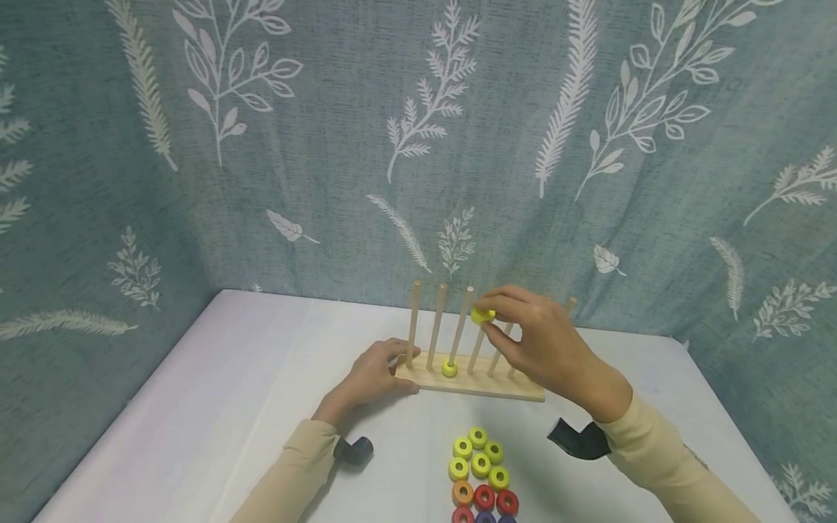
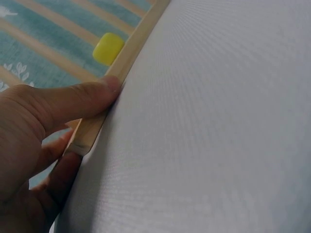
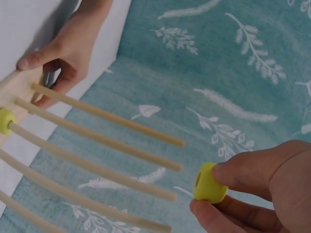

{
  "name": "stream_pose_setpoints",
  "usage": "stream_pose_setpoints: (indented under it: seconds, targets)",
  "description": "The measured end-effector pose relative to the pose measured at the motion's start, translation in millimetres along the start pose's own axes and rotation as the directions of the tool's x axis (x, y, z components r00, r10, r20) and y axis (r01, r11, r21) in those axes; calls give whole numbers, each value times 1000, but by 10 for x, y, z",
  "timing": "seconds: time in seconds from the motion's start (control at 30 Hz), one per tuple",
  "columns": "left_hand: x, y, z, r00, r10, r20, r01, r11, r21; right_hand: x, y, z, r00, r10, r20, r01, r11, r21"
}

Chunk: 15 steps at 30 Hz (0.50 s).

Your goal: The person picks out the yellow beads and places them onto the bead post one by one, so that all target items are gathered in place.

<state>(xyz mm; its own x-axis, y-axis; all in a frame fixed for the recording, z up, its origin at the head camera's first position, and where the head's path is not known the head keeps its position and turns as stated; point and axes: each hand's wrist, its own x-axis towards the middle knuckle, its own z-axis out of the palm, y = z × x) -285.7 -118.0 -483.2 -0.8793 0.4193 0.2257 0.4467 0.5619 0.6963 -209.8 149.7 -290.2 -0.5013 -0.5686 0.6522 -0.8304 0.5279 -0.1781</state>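
Observation:
A wooden peg rack, a flat base with several upright pegs, stands towards the back of the white table. My left hand grips its left end, thumb along the front edge and fingers behind, as the left wrist view shows. One yellow ring sits at the foot of the third peg from the left. My right hand pinches another yellow ring between thumb and fingers, close to the peg tops. In the right wrist view this ring is apart from the pegs, its hole facing them. The right hand partly hides the right-hand pegs.
In front of the rack lies a group of loose rings: several yellow ones, an orange one, red ones and dark purple ones at the lower frame edge. Patterned blue-green cloth rises behind the table and at both sides.

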Motion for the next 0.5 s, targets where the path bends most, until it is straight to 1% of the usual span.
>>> stream_pose_setpoints:
  seconds: [0.23,0.4,0.5]
  targets:
    - [-26,-45,30,1000,-19,-1,19,1000,-9,95,70,5,1000,-25,-4,25,1000,-14]
    - [0,-47,31,1000,17,-7,-17,1000,-9,137,113,4,1000,-11,1,11,1000,-27]
    - [17,-31,24,1000,24,-4,-24,1000,-2,159,140,5,1000,-4,3,4,999,-43]
